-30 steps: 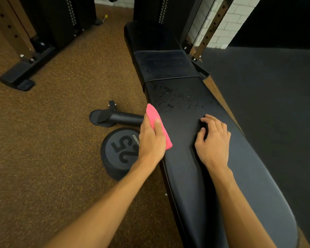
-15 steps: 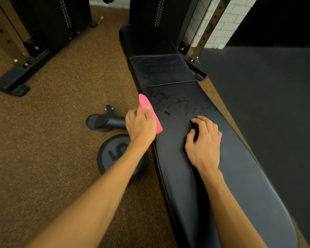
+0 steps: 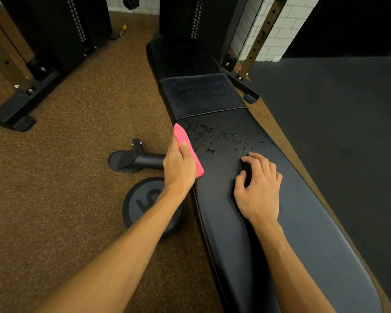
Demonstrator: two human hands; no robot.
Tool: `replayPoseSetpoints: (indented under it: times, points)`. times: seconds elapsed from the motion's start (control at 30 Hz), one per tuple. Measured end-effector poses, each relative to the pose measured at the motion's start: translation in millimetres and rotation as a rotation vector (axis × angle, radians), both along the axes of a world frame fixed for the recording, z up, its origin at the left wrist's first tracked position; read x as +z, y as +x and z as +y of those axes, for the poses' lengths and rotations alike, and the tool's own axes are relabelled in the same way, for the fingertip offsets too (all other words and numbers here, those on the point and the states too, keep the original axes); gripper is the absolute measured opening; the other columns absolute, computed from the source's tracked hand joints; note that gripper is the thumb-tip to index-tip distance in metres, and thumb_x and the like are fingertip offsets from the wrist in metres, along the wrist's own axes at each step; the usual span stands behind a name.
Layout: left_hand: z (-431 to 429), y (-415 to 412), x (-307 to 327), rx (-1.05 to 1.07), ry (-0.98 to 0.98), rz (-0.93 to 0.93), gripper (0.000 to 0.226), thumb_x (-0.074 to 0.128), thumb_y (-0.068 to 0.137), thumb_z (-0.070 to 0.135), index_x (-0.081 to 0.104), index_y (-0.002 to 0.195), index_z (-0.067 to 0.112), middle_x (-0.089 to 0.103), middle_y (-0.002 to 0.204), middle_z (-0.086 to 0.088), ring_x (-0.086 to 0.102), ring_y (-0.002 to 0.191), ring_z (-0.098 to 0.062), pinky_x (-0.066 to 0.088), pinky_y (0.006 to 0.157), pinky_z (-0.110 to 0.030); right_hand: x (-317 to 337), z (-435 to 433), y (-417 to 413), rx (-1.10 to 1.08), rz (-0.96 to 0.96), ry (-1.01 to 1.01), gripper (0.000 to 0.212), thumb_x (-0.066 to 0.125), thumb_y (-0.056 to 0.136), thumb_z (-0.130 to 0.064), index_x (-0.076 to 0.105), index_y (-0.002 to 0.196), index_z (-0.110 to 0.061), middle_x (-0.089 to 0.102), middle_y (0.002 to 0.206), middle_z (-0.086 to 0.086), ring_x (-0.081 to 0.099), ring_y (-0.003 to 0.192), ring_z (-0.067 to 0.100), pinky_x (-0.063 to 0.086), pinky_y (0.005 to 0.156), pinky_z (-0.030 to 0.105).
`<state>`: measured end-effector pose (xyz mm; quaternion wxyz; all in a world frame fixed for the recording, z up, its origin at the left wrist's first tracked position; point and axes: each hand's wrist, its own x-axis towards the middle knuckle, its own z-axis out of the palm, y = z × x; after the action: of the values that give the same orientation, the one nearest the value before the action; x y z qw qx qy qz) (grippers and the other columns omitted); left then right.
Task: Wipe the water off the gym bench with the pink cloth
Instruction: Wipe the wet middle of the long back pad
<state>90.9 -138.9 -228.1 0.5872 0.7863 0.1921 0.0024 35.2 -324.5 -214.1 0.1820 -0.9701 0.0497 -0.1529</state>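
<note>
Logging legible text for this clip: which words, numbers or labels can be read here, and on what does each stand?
"5": on the dark weight plate on the floor; anything beside the digit is hidden.
Embossed mark on the textured pad of the gym bench: too faint to read.
No other text shows.

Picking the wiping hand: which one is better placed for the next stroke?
Left. The left hand holds the pink cloth at the bench edge, beside the water; the right hand rests empty.
</note>
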Motion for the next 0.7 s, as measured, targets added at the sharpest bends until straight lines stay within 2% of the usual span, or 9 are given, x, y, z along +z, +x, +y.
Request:
replayPoseSetpoints:
  times: [0.23, 0.33, 0.43, 0.5, 0.6, 0.7]
  points:
    - [-1, 25, 12, -0.048, 0.170, 0.001, 0.060, 0.027, 0.115, 0.029, 0.007, 0.169, 0.011, 0.013, 0.175, -0.011, 0.019, 0.161, -0.028, 0.014, 0.131, -0.038, -2, 1, 4, -0.003, -0.010, -0.001, 0.031, 0.057, 0.098, -0.024, 0.063, 0.129, -0.025, 0.056, 0.142, -0.009, 0.047, 0.132, 0.015, 0.035, 0.109, 0.037]
    - [-8, 7, 9, -0.126, 0.283, -0.051, 0.061, 0.025, 0.115, 0.029, 0.001, 0.168, 0.011, -0.003, 0.177, -0.007, 0.003, 0.163, -0.025, 0.005, 0.127, -0.030, -4, -2, 0, -0.002, -0.010, -0.008, 0.031, 0.057, 0.098, -0.024, 0.063, 0.128, -0.025, 0.055, 0.142, -0.009, 0.047, 0.131, 0.015, 0.034, 0.109, 0.036]
    - [-12, -34, 2, -0.255, 0.423, -0.151, 0.061, 0.023, 0.115, 0.031, 0.000, 0.169, 0.015, -0.013, 0.176, 0.000, -0.011, 0.162, -0.018, 0.009, 0.124, -0.027, -6, -3, -2, -0.006, -0.012, -0.014, 0.031, 0.057, 0.098, -0.023, 0.063, 0.128, -0.025, 0.055, 0.142, -0.010, 0.048, 0.132, 0.014, 0.031, 0.109, 0.032]
    - [-9, -39, 0, -0.299, 0.488, -0.159, 0.061, 0.021, 0.114, 0.032, 0.001, 0.169, 0.016, -0.014, 0.176, 0.002, -0.014, 0.162, -0.017, 0.012, 0.124, -0.030, -5, -1, -1, -0.007, -0.013, -0.005, 0.031, 0.057, 0.098, -0.024, 0.063, 0.129, -0.025, 0.056, 0.142, -0.010, 0.048, 0.132, 0.014, 0.029, 0.108, 0.029]
    - [-3, -6, 5, -0.337, 0.624, -0.144, 0.061, 0.026, 0.113, 0.024, 0.005, 0.168, 0.009, -0.009, 0.177, -0.005, -0.013, 0.162, -0.021, 0.007, 0.132, -0.039, -5, 0, 2, -0.009, -0.013, -0.003, 0.031, 0.057, 0.098, -0.024, 0.063, 0.129, -0.025, 0.056, 0.141, -0.011, 0.048, 0.132, 0.013, 0.028, 0.107, 0.028]
    - [0, 29, 18, -0.357, 0.731, -0.132, 0.062, 0.031, 0.111, 0.020, 0.011, 0.167, 0.005, -0.001, 0.177, -0.010, -0.009, 0.163, -0.025, 0.004, 0.133, -0.042, -4, 0, 3, -0.008, -0.013, 0.000, 0.031, 0.057, 0.099, -0.025, 0.063, 0.129, -0.026, 0.055, 0.142, -0.011, 0.047, 0.132, 0.014, 0.029, 0.106, 0.028]
